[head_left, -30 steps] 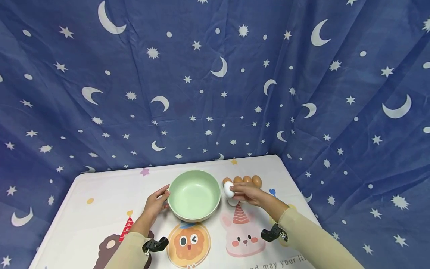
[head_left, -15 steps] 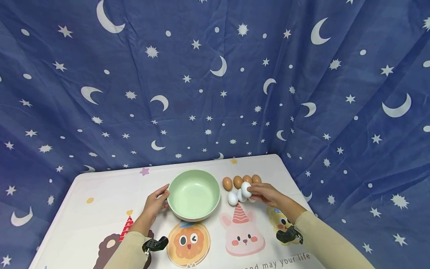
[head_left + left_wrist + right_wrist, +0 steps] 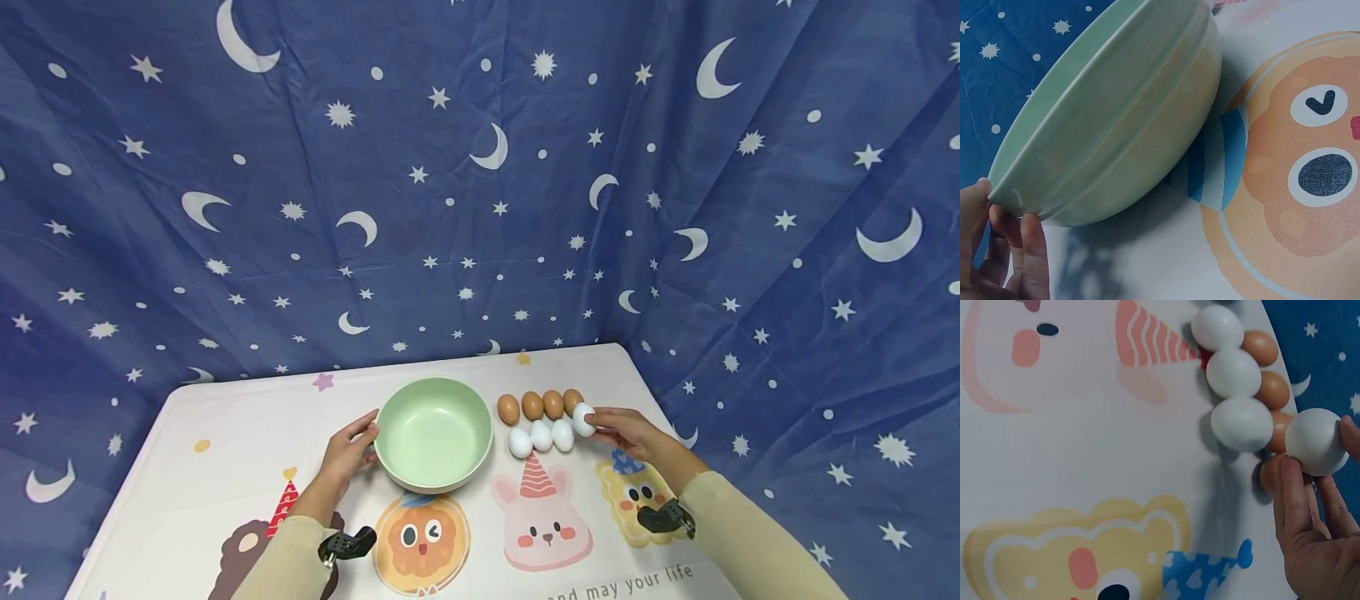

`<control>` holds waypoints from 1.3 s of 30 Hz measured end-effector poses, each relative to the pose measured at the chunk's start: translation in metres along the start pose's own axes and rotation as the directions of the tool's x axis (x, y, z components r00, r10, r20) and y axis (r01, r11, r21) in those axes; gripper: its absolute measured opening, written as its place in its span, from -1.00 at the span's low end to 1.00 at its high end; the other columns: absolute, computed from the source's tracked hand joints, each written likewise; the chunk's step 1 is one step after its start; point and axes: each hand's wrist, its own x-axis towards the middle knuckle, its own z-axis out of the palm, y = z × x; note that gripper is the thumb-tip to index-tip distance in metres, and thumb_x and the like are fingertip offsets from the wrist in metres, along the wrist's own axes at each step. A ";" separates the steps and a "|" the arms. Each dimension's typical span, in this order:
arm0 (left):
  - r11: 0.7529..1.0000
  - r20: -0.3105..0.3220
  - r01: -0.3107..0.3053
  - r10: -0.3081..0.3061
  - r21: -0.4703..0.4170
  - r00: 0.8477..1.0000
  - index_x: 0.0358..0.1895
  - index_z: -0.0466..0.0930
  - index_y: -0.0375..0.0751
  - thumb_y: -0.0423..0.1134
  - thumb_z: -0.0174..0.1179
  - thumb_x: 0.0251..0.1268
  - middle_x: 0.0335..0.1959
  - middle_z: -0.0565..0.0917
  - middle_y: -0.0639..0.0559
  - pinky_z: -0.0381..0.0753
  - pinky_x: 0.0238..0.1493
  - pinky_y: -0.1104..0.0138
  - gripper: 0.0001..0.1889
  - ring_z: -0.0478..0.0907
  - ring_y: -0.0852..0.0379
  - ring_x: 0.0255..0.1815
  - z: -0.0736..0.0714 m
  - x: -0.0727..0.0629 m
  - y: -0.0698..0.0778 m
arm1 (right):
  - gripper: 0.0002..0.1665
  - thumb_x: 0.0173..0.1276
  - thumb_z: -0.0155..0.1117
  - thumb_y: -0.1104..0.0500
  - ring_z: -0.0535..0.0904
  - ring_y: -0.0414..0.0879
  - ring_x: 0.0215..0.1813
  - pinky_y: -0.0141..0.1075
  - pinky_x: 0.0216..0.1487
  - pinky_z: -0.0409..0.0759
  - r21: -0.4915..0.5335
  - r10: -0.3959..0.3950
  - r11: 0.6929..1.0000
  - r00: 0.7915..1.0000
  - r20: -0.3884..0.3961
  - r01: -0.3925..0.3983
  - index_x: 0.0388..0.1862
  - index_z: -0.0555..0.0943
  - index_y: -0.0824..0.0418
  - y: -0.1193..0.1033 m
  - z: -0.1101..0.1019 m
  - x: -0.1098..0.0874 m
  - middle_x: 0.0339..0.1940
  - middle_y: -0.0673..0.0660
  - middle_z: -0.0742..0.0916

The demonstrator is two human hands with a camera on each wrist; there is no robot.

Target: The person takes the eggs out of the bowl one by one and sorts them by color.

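A pale green bowl (image 3: 435,433) stands on the table, nothing inside it. My left hand (image 3: 347,450) pinches its left rim, the thumb at the edge and the fingers against the outer wall (image 3: 1122,137) in the left wrist view. My right hand (image 3: 626,433) holds a white egg (image 3: 583,419) between thumb and fingertips at the right end of the eggs. In the right wrist view this egg (image 3: 1317,442) appears raised, partly covering the brown eggs behind. Several other white eggs (image 3: 542,436) lie in a row, with a row of brown eggs (image 3: 532,406) behind them.
The white tablecloth (image 3: 247,425) carries printed cartoon figures, including a pink rabbit (image 3: 547,525) and a yellow biscuit figure (image 3: 637,504). A blue curtain (image 3: 420,208) with moons and stars hangs behind the table and along its right side.
My right hand has moved right with the white egg, from beside the bowl to the right end of the rows, uncovering the other white eggs. The left hand and bowl stay put.
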 end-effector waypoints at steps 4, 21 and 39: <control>1.000 -0.003 0.000 0.000 0.001 1.000 0.43 0.36 -0.14 -0.20 0.10 0.49 0.19 0.41 -0.14 0.68 -0.26 0.47 -0.51 0.48 0.33 -0.18 0.000 0.000 0.000 | -0.23 0.39 0.28 0.25 0.72 -0.18 -0.22 -0.30 0.04 0.68 -0.003 0.025 1.000 0.999 -0.028 -0.025 0.43 0.20 0.57 0.005 -0.005 0.003 -0.26 0.05 0.72; 1.000 -0.003 -0.008 0.008 -0.008 1.000 0.41 0.38 -0.17 -0.17 0.14 0.46 0.21 0.42 -0.18 0.70 -0.24 0.44 -0.49 0.47 0.31 -0.16 0.001 -0.004 0.004 | -0.23 0.30 0.36 0.31 0.75 -0.15 -0.30 -0.37 -0.18 0.73 0.007 0.084 0.996 0.991 -0.103 -0.083 0.38 0.27 0.57 0.031 -0.016 0.022 -0.37 0.03 0.76; 1.000 0.004 0.001 -0.001 0.003 1.000 0.43 0.37 -0.12 -0.19 0.08 0.50 0.19 0.40 -0.14 0.69 -0.25 0.48 -0.52 0.48 0.31 -0.17 0.000 -0.001 0.002 | -0.24 0.23 0.44 0.26 0.74 -0.14 -0.31 -0.36 -0.22 0.74 -0.140 0.070 0.986 0.982 -0.173 -0.095 0.31 0.36 0.58 0.032 -0.010 0.023 -0.37 0.04 0.76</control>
